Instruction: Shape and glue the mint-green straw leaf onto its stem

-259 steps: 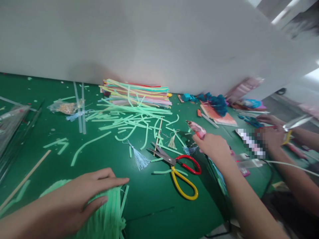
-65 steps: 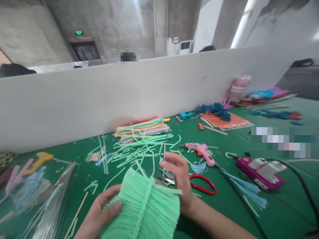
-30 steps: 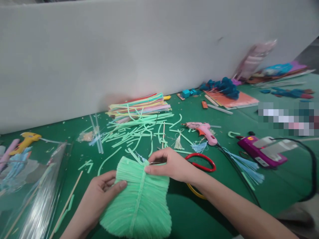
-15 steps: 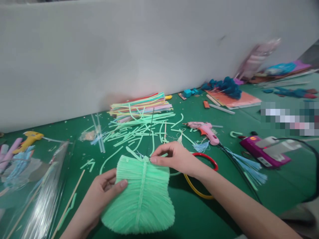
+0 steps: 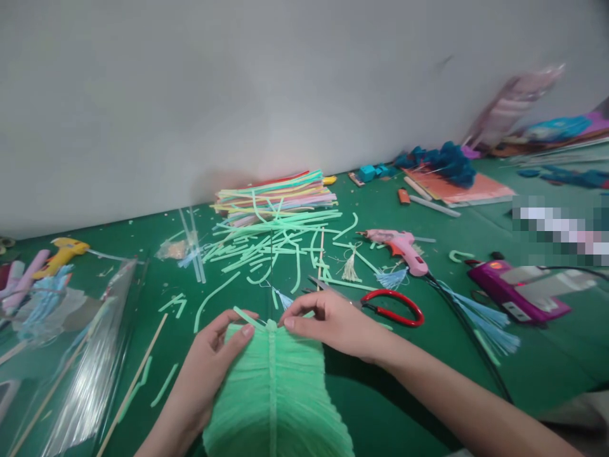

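A light green fringed piece made of pipe cleaners [image 5: 278,393], with a centre rib, lies on the green table [image 5: 390,406] right in front of me. My left hand [image 5: 209,362] pinches its top edge left of the rib. My right hand [image 5: 328,320] pinches the top edge just right of the rib, fingertips nearly meeting the left ones. Red and yellow handled scissors [image 5: 390,304] lie partly under my right hand.
Loose green pipe cleaner pieces [image 5: 266,244] and a coloured bundle [image 5: 276,190] lie ahead by the white partition [image 5: 238,95]. A pink glue gun [image 5: 399,244], blue tassels [image 5: 485,317] and a purple device [image 5: 518,292] sit right. Clear plastic bags [image 5: 71,368] and a wooden stick [image 5: 137,374] lie left.
My left hand slid from the piece's left side up to its top edge beside the rib. The piece shifted closer to me, and my right hand stayed pinching the top.
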